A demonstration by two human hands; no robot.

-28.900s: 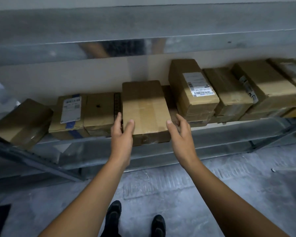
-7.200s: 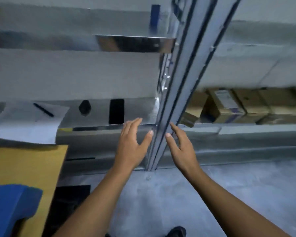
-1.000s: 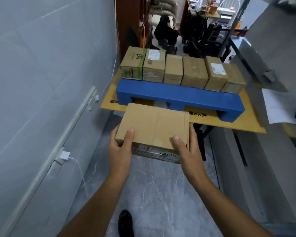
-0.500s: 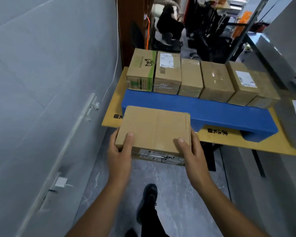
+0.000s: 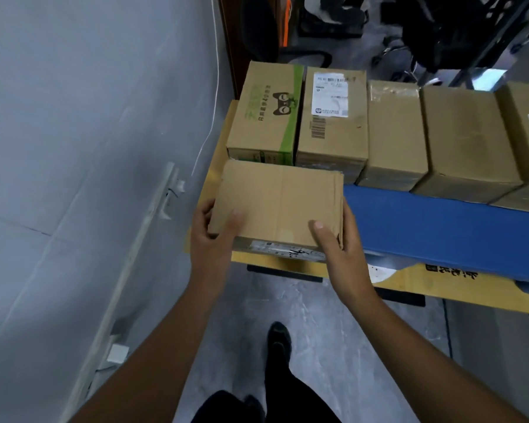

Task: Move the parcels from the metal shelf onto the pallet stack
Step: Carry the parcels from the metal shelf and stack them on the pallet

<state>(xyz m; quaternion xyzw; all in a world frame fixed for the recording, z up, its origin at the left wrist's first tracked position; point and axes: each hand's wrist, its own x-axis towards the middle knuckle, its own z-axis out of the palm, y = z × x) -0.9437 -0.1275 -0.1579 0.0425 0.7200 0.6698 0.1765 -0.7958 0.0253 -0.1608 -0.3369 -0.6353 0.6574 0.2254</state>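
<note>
I hold a flat brown cardboard parcel (image 5: 277, 203) between both hands, over the near left corner of the blue pallet (image 5: 440, 230). My left hand (image 5: 214, 236) grips its left edge with the thumb on top. My right hand (image 5: 338, 242) grips its right near corner the same way. A white label shows on the parcel's near side. Whether the parcel touches the pallet I cannot tell. Behind it a row of several parcels stands on the pallet, starting with a green-striped box (image 5: 268, 114) and a white-labelled box (image 5: 333, 117).
The blue pallet lies on a yellow board (image 5: 440, 282) raised above the grey floor. A grey wall (image 5: 74, 148) with a white cable runs close on the left. Dark chairs and clutter stand beyond the pallet. My black shoe (image 5: 277, 340) is on the floor below.
I have walked up to the pallet; the held parcel has moved forward from in front of the board to over the pallet's near left corner, close behind the green-striped box.
</note>
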